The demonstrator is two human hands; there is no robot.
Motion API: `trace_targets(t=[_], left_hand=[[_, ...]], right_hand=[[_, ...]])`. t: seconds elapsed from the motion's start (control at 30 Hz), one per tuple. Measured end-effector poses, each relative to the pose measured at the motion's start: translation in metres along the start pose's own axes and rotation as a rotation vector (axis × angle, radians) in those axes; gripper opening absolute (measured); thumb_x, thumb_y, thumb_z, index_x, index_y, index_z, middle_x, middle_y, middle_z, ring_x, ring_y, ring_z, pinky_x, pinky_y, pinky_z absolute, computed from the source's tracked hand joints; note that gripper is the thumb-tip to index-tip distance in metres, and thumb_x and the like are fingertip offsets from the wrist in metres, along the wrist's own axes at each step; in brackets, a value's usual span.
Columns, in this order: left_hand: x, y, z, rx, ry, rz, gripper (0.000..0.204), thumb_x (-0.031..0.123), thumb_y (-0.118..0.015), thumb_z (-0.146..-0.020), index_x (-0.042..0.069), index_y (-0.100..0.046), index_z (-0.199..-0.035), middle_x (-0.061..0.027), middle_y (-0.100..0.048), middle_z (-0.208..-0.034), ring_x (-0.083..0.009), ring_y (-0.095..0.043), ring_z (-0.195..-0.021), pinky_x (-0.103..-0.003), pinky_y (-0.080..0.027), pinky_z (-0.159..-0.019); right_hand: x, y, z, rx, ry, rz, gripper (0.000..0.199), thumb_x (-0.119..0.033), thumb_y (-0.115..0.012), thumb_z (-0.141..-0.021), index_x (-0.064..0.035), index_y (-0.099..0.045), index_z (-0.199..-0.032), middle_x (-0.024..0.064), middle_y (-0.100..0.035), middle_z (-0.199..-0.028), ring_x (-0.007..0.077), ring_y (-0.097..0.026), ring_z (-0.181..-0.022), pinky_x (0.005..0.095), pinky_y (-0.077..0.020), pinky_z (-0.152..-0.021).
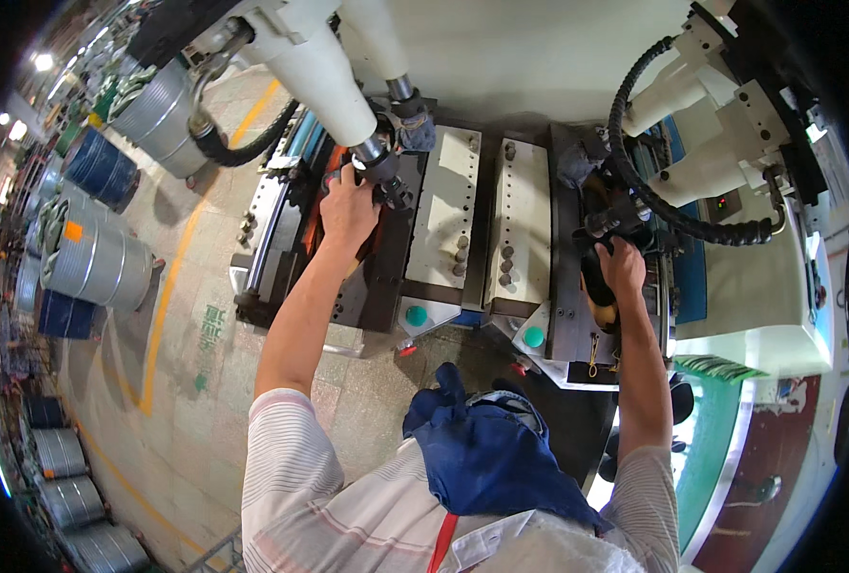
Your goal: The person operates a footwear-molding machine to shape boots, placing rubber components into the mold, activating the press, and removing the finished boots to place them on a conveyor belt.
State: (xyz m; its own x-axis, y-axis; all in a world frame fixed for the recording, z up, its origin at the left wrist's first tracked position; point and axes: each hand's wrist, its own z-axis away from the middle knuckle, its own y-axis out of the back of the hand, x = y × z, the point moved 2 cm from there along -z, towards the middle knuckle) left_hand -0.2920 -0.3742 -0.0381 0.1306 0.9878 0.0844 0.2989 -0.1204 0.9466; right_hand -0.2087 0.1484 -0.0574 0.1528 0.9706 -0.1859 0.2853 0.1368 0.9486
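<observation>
- Two machine beds side by side now: left bed (381,272), right bed (565,277).
- Left hand (350,212) over the left bed's far half, right at the left press arm's (324,86) tip.
- Right hand (623,267) around the right bed's middle, just before the right press arm's (687,180) tip.
- A metal block along each inner edge: left block (441,205), right block (523,210).
- Buttons at the near inner corners: left button (416,315), right button (534,336).
- Drums (100,253) off left, beyond the floor line (169,291).

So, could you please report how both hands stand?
Left hand beside metal machine head; right hand at dark piece; grips unclear; black hose near right hand.
</observation>
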Motion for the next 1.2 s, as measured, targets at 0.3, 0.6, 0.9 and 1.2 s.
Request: trace_targets(t=[0.3,0.6,0.9,1.2], left_hand=[[-0.028,0.000,-0.024,0.038,0.283,0.217,0.040,0.028,-0.074,-0.089,0.010,-0.068,-0.124,-0.0150,-0.059,-0.136,-0.0399,-0.065,-0.116,-0.049,-0.053,-0.095],[-0.149,-0.013,-0.026,0.385,0.521,0.780,0.056,0.040,-0.063,-0.103,-0.003,-0.059,-0.139,-0.0268,-0.063,-0.136,-0.0366,-0.062,-0.120,-0.044,-0.045,-0.107],[-0.118,0.103,-0.004,0.686,0.878,1.157,0.048,0.032,-0.066,-0.094,-0.011,-0.069,-0.114,-0.0191,-0.073,-0.111,-0.0354,-0.073,-0.087,-0.053,-0.065,-0.079],[0.003,0.195,0.106,0.652,0.662,0.906,0.050,0.036,-0.070,-0.096,-0.007,-0.066,-0.122,-0.0191,-0.071,-0.117,-0.0343,-0.073,-0.097,-0.049,-0.064,-0.081]], right_hand=[[0.062,0.042,-0.030,0.150,-0.660,-0.641,0.030,-0.028,-0.070,-0.096,0.0018,-0.069,-0.100,0.0144,-0.071,-0.086,0.0281,-0.069,-0.068,0.0392,-0.0539,-0.066],[-0.024,0.224,0.031,0.482,-0.423,-0.967,0.031,-0.028,-0.073,-0.098,0.0007,-0.064,-0.088,0.0009,-0.062,-0.077,0.0094,-0.063,-0.063,0.0251,-0.0511,-0.055],[0.140,0.410,0.254,0.844,-0.338,-1.141,0.018,-0.019,-0.069,-0.101,-0.0098,-0.075,-0.114,-0.0021,-0.070,-0.092,0.0040,-0.059,-0.063,0.0192,-0.0423,-0.054],[0.317,0.466,0.443,0.868,-0.848,-0.505,0.025,-0.034,-0.072,-0.100,-0.0109,-0.068,-0.091,-0.0051,-0.060,-0.076,0.0022,-0.061,-0.064,0.0188,-0.0529,-0.059]])
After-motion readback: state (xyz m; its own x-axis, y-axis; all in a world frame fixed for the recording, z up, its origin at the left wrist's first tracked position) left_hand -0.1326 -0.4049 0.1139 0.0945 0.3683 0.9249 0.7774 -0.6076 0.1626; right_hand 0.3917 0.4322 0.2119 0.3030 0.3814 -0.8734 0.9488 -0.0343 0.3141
